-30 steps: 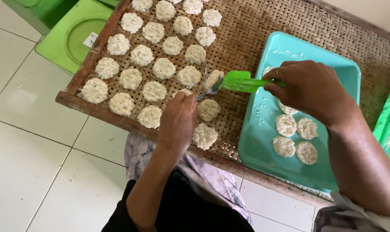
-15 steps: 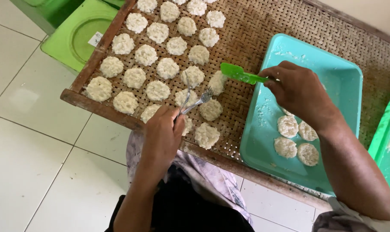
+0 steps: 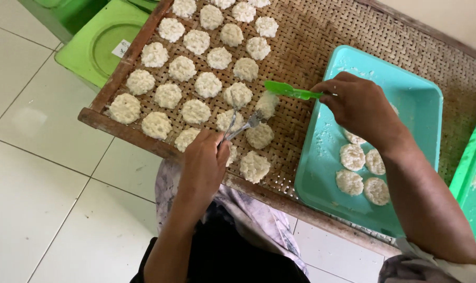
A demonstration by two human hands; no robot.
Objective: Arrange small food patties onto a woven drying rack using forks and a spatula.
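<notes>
The left hand (image 3: 204, 165) grips a metal fork (image 3: 243, 126), tines resting by a white rice cake (image 3: 268, 103) on the woven bamboo tray (image 3: 322, 42). The right hand (image 3: 361, 107) pinches a green spatula (image 3: 290, 90), its blade over the bamboo tray beside that cake. Rows of rice cakes (image 3: 196, 68) cover the bamboo tray's left part. On its right part sits a teal plastic tray (image 3: 421, 99) holding a few more cakes (image 3: 364, 173).

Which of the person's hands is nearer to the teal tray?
Right. The right hand, holding a green spatula, is over the teal tray. The left hand, holding a fork, is over the woven rack, left of the tray.
</notes>
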